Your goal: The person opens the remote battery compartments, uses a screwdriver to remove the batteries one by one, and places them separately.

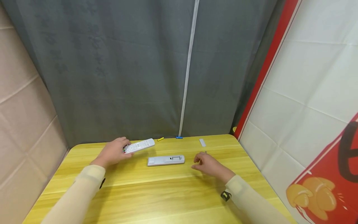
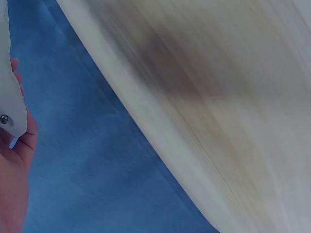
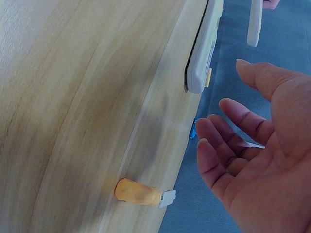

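My left hand grips a white remote control by one end, above the table with its buttons up. In the left wrist view, the pale underside of this remote control shows a small round metal spot. A second remote control lies on the table, its battery compartment uncovered. To the right of it hovers my right hand, fingers loosely bent and holding nothing. A rounded orange object lies on the table near that hand; the hand mostly hides it in the head view.
At the table's far edge lie a small yellow cylinder and a blue piece, apparently batteries. A flat white cover lies at the back right. A grey curtain hangs behind the wooden table, with pale walls at both sides.
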`<state>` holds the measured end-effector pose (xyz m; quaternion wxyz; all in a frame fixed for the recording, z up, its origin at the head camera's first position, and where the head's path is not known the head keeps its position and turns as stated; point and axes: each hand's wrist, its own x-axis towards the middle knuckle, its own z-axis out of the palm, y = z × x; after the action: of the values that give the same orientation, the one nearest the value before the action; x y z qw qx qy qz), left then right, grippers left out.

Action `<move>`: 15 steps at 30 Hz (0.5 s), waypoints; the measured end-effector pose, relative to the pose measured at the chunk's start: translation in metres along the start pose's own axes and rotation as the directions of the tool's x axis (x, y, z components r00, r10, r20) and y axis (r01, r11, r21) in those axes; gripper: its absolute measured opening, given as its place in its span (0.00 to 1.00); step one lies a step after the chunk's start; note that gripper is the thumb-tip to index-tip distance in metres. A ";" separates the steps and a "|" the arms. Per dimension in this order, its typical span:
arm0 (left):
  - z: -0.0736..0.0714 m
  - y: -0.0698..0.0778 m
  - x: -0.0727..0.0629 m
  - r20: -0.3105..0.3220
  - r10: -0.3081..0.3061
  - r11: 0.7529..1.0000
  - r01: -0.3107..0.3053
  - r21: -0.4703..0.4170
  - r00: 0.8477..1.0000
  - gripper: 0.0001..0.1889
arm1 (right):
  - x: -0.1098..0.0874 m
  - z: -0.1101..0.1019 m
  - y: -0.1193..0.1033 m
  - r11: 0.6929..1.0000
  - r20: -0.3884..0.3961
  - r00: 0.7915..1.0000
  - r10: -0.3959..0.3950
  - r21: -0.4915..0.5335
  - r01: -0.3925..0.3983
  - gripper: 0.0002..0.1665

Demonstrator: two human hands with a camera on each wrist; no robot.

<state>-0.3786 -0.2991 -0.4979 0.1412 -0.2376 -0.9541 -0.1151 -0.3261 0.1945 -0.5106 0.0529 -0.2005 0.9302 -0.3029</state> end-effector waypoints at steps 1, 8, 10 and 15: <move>-0.001 0.004 0.001 -0.003 0.007 1.000 -0.007 -0.003 1.000 0.20 | 0.000 0.000 0.000 1.000 0.000 1.000 0.003 0.001 -0.003 0.17; -0.001 0.031 0.006 -0.006 0.048 0.998 -0.048 -0.028 0.999 0.21 | 0.002 0.001 0.000 1.000 -0.005 1.000 -0.012 -0.020 0.012 0.16; -0.001 0.038 0.008 -0.001 0.059 0.998 -0.059 -0.031 0.998 0.21 | 0.001 0.000 -0.001 1.000 -0.007 1.000 -0.015 -0.019 0.015 0.15; -0.003 0.053 0.015 -0.002 0.092 0.995 -0.092 -0.039 0.996 0.20 | 0.003 0.000 -0.003 1.000 -0.007 1.000 -0.020 -0.003 0.020 0.14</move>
<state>-0.3649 -0.2482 -0.4827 0.1418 -0.2842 -0.9397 -0.1272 -0.3276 0.1913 -0.5087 0.0462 -0.2088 0.9287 -0.3030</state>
